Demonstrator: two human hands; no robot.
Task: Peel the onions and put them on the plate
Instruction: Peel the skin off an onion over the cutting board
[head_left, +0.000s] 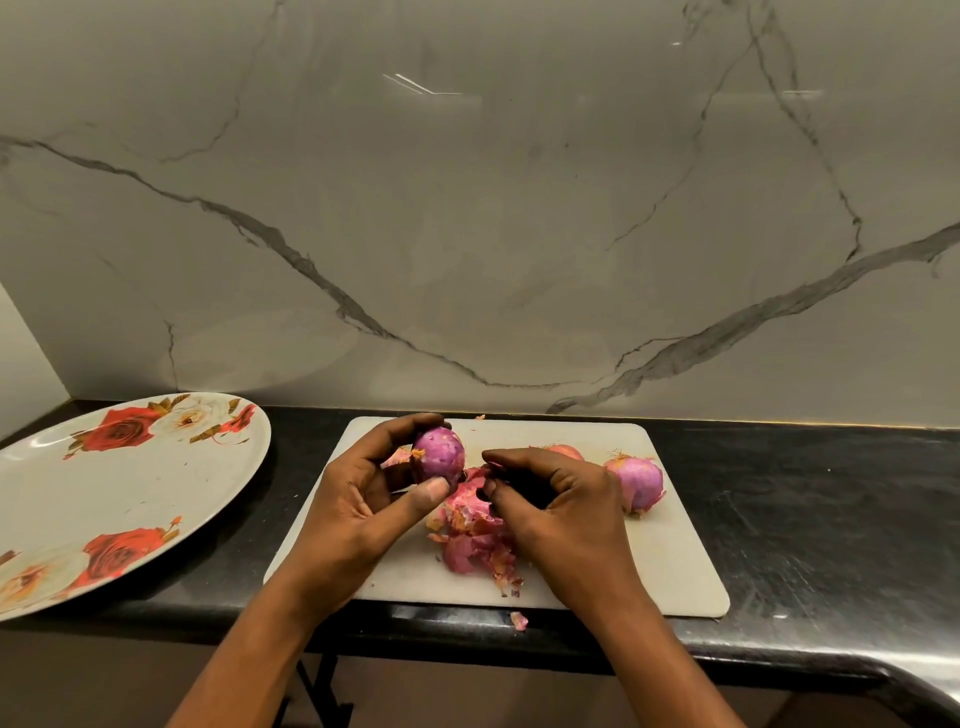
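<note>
My left hand grips a mostly peeled purple onion between thumb and fingers, above the white cutting board. My right hand is beside it with fingers curled, pinching a strip of pink onion skin that hangs under the onion. A pile of peeled skins lies on the board below both hands. An unpeeled onion lies on the board to the right, and another onion shows partly behind my right hand. The white plate with red roses lies at the left, with nothing on it.
The board lies on a black counter backed by a grey marble wall. A scrap of skin lies on the counter by the board's front edge. The counter's front edge curves away at the lower right.
</note>
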